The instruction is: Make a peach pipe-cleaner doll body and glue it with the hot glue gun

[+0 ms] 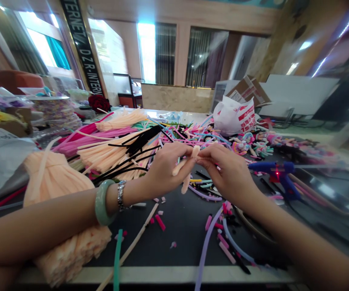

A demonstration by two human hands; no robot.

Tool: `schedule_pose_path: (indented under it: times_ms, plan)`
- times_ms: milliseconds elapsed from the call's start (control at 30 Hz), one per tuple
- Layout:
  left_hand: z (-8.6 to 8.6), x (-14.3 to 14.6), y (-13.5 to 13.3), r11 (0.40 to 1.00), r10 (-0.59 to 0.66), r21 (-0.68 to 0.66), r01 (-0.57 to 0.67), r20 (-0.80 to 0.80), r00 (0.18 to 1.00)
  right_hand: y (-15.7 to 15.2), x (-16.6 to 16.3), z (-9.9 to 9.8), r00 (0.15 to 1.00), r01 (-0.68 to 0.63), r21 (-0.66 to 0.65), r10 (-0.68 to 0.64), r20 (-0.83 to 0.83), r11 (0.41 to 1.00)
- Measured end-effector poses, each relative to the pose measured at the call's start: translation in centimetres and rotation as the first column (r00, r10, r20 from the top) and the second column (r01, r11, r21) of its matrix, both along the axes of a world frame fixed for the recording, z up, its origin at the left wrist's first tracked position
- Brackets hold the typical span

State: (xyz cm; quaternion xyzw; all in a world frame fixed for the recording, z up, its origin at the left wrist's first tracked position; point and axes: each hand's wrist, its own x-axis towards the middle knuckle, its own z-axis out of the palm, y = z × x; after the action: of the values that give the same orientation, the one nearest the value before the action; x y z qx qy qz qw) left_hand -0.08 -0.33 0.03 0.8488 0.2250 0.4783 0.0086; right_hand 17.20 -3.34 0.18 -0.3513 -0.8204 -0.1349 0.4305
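My left hand [165,169] and my right hand [227,171] meet over the middle of a dark table [180,226]. Both pinch a short peach pipe cleaner piece [189,169], bent between the fingertips, its ends hanging down. The left wrist wears a green bangle [101,202] and a silver bracelet. My left forearm rests on a bundle of peach pipe cleaners [56,182].
A blue glue gun [276,171] with a red light stands right of my hands. Piles of pink, peach and black pipe cleaners [116,145] lie behind. Cut scraps [223,234] litter the table front. A white plastic bag [235,115] and small colourful figures sit farther back.
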Motion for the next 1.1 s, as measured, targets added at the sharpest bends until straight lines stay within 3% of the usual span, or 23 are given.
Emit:
schedule_pose_path:
  times_ms: [133,300,567,767,867,967,1100]
  plan:
    - [-0.3,-0.1,0.1,0.999,-0.003,0.047,0.001,0.051,0.999,0.0,0.0,-0.2,0.999,0.041,0.069,-0.041,0.0,0.997]
    - [-0.1,-0.4,0.3,0.995,0.0,-0.097,0.012,0.129,0.992,-0.1,0.1,-0.1,0.996,0.079,0.108,-0.083,0.031,0.991]
    - [-0.6,-0.9,2.3,0.886,-0.277,-0.323,0.332,0.204,0.939,-0.1,0.5,0.6,0.995,0.098,0.139,-0.095,-0.027,0.985]
    - [-0.7,-0.6,2.3,0.837,-0.371,-0.407,0.365,0.069,0.926,-0.2,0.5,0.7,0.995,0.1,0.158,-0.097,-0.026,0.982]
    - [-0.8,-0.4,2.4,0.809,-0.424,-0.412,0.419,0.084,0.902,-0.2,0.5,0.8,0.994,0.112,0.165,-0.109,-0.031,0.98]
    - [-0.7,-0.3,2.2,0.805,-0.423,-0.41,0.428,0.109,0.9,-0.2,0.5,0.7,0.993,0.121,0.181,-0.117,-0.033,0.976]
    - [-0.4,-0.2,1.5,0.85,-0.332,-0.404,0.339,0.09,0.939,-0.2,0.4,0.6,0.992,0.127,0.183,-0.125,-0.023,0.975]
